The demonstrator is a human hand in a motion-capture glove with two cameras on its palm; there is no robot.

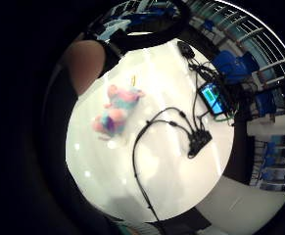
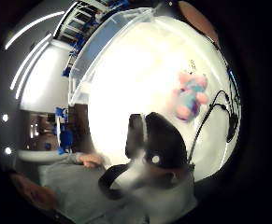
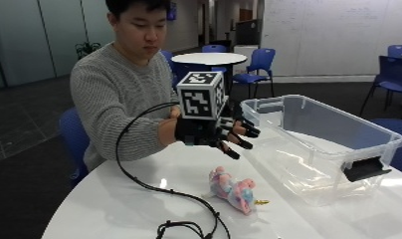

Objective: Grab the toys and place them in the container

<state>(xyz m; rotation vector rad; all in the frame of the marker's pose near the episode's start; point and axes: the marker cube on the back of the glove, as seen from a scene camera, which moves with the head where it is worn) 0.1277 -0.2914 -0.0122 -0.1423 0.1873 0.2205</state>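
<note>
A pink and blue plush unicorn [image 3: 233, 191] lies on its side on the white round table [image 3: 121, 209], just left of the clear plastic container [image 3: 320, 149]. My gloved right hand [image 3: 217, 132] hovers above the table behind the toy, fingers spread and relaxed, holding nothing. The little finger side palm view looks down on the plush unicorn [image 1: 116, 111] well below the palm. In the thumb side palm view the plush unicorn [image 2: 189, 97] lies on the table beside the container [image 2: 103, 51].
A black cable [image 3: 148, 184] loops from the glove across the table's front. A black cable hub [image 1: 200, 140] and a phone [image 1: 211, 98] lie on the table's other side. Blue chairs and another table stand behind.
</note>
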